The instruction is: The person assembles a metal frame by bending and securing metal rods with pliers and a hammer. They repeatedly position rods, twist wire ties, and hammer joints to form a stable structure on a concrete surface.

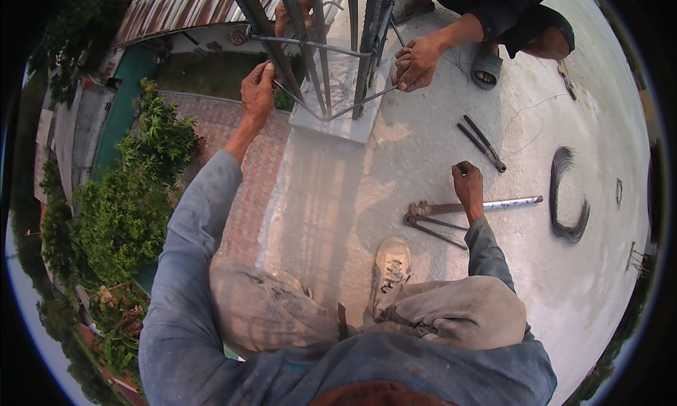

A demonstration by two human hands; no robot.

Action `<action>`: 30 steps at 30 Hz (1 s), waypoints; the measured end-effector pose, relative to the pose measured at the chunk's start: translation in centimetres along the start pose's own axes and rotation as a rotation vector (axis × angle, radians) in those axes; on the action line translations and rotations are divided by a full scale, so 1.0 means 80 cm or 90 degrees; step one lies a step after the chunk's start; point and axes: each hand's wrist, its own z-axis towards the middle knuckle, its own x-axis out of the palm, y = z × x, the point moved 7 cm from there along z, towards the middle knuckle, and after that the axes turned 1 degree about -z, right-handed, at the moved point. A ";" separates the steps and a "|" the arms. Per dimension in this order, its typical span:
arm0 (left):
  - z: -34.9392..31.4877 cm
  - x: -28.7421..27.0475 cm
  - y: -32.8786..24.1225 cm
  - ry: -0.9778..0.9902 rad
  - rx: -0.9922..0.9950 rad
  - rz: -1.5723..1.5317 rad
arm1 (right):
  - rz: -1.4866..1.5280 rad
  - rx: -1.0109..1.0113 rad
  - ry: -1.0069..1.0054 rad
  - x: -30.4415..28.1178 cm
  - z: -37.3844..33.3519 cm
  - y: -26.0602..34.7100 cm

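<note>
My left hand [256,94] reaches forward, its fingers closed at the left corner of a bent steel stirrup [336,115]. This stirrup surrounds several upright ribbed rebars [368,46] rising from a concrete base [338,127]. Another person's hand [416,62] grips its right corner. Above it, a second stirrup [310,44] circles the bars. My right hand [469,189] is raised over a long-handled metal tool [511,203], fingers curled together; whatever they may hold is too small to make out. Black-handled pincers [483,144] lie just beyond that hand.
A coil of dark tie wire [562,198] lies on the pale concrete slab [437,134] at right, with thin loose wire nearer the pincers. The co-worker crouches at the far right, one sandalled foot [486,68] close by. Left of the slab's edge lie brick paving [243,201] and trees [127,216] below.
</note>
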 end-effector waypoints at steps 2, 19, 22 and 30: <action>0.012 0.007 -0.012 0.036 0.018 -0.049 | 0.180 0.032 0.095 0.023 0.002 0.045; -0.005 0.026 -0.008 -0.051 0.102 0.129 | 0.786 0.107 0.366 0.150 0.007 0.320; -0.022 0.031 -0.005 -0.105 0.063 0.146 | 0.771 0.137 0.330 0.153 0.010 0.320; -0.086 0.048 0.031 -0.285 -0.138 -0.093 | 0.658 0.037 0.266 0.140 0.000 0.330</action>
